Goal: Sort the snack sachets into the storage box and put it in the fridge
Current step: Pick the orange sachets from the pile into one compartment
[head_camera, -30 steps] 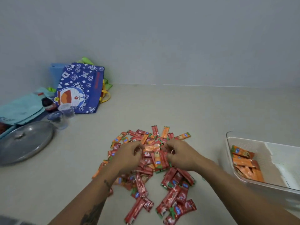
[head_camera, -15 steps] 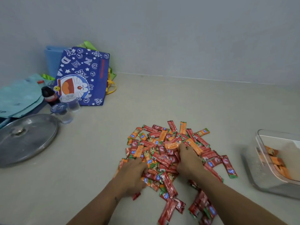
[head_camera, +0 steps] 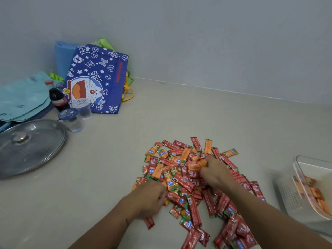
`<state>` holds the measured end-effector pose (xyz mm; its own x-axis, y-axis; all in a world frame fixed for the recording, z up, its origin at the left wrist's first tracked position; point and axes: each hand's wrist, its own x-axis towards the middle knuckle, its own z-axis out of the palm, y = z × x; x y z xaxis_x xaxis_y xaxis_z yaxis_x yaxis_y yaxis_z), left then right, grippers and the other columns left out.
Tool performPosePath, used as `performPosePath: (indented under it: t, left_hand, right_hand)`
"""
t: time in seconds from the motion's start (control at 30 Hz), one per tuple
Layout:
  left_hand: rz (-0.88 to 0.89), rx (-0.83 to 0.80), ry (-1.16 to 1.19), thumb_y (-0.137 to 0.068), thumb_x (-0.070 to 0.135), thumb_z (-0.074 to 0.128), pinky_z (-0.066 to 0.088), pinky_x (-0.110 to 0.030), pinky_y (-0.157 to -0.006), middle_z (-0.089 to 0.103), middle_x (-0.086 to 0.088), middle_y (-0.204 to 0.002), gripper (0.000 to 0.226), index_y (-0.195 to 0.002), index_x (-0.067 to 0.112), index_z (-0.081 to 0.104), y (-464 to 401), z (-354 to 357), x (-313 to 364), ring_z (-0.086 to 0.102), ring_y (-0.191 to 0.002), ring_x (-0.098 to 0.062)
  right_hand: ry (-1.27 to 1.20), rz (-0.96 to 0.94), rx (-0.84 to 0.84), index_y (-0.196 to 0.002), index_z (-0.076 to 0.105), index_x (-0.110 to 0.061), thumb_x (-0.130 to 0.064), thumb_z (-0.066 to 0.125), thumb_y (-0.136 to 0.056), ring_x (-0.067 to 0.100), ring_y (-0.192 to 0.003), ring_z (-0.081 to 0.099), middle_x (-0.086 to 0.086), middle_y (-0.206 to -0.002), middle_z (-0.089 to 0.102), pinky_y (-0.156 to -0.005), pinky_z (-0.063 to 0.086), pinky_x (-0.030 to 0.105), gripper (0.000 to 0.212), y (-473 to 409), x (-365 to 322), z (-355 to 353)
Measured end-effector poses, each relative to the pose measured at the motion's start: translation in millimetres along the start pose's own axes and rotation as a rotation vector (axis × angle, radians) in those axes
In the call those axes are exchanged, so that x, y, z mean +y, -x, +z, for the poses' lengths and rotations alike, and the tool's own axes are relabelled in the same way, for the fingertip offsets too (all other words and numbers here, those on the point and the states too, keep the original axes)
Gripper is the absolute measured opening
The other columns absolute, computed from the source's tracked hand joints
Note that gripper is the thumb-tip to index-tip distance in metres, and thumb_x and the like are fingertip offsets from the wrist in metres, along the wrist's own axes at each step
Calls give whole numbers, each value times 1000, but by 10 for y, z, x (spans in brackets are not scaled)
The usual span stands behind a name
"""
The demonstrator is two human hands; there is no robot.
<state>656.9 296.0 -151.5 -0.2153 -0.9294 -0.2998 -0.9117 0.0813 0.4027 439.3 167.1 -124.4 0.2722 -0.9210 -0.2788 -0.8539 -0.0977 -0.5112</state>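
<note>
A heap of red and orange snack sachets lies on the pale counter in front of me. My right hand sits in the middle of the heap and pinches an orange sachet at its fingertips. My left hand lies palm down on the heap's left edge, fingers curled into the sachets; what it holds is hidden. The clear storage box with a white slotted insert stands at the right edge, tilted, with several orange sachets inside.
At the left stand a steel pan lid, two clear lidded cups, a small dark bottle, a blue cartoon bag and teal bags. A grey wall closes the counter behind.
The view has swung left, so the box now sits at the right edge. My right hand moved up the heap and pinched an orange sachet; my left hand drew back to the heap's left edge.
</note>
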Motion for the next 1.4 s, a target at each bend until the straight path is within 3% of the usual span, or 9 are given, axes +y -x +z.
performPosePath:
  t: [0.17, 0.4, 0.5, 0.57, 0.7, 0.8, 1.13, 1.23, 1.4]
  left_hand:
    - [-67, 7, 316, -93, 25, 47, 49, -43, -69, 60, -2, -87, 9, -85, 29, 44, -33, -242, -60, 54, -75, -18]
    - [-126, 99, 380, -91, 16, 45, 41, -34, -55, 56, 1, -84, 44, -127, 40, 35, -268, -476, -57, 47, -57, -15]
    - [-82, 63, 149, -89, 10, 51, 50, -35, -83, 50, 4, -138, 67, -144, 43, 32, -419, -385, -58, 57, -104, -19]
    - [-32, 31, 32, -89, 11, 52, 46, -39, -98, 42, 6, -146, 70, -146, 44, 30, -521, -275, -75, 47, -124, -22]
    - [45, 71, -165, -91, 23, 50, 37, -37, -96, 46, 0, -131, 60, -147, 34, 31, -603, -146, -60, 46, -119, -22]
    - [29, 154, -176, -93, 31, 48, 37, -37, -91, 44, -2, -125, 44, -136, 28, 39, -602, -118, -67, 47, -112, -23]
    - [57, 348, -110, -76, 16, 47, 33, -33, -78, 50, 3, -102, 22, -96, 23, 40, -516, -157, -259, 34, -90, -18]
    - [-31, 430, -63, -78, 11, 49, 32, -33, -78, 47, 2, -98, 32, -109, 19, 44, -414, -240, -321, 34, -91, -19]
    - [-155, 488, 50, -87, 15, 49, 35, -32, -83, 45, 5, -99, 44, -129, 24, 41, -190, -326, -460, 36, -94, -17]
  right_hand:
    - [276, -63, 15, -91, 54, -25, -18, 51, -91, 15, -85, 61, -5, -90, 63, -83, 55, 41, 7, -175, 31, 123]
    - [343, -140, -53, -115, 39, -34, -33, 52, -78, 14, -80, 57, -6, -90, 56, -72, 57, 40, 39, -193, 63, 149]
    - [409, -146, -20, -120, 48, -31, -37, 49, -85, 18, -90, 58, -2, -100, 56, -78, 55, 38, 35, -187, 71, 117]
    - [401, -134, -16, -119, 52, -30, -37, 49, -89, 20, -100, 56, 0, -108, 54, -84, 52, 38, 31, -195, 85, 90]
    - [263, -110, 42, -104, 57, -26, -29, 47, -92, 20, -102, 51, -2, -103, 51, -90, 49, 44, 16, -183, 116, 55]
    - [110, -119, 97, -85, 55, -25, -19, 48, -92, 18, -82, 57, -4, -85, 59, -79, 53, 43, 11, -165, 98, 31]
    - [-183, -147, -99, -83, 54, -19, 4, 45, -89, 23, -55, 52, 4, -68, 57, -50, 45, 40, 25, -3, -217, 78]
    - [-204, -125, -171, -80, 52, -14, 7, 46, -85, 21, -59, 49, 5, -68, 53, -53, 38, 36, 22, 23, -321, 140]
    - [-34, -208, -221, -87, 59, -18, -19, 60, -83, 18, -70, 62, 3, -78, 66, -61, 53, 37, 4, 99, -533, 384]
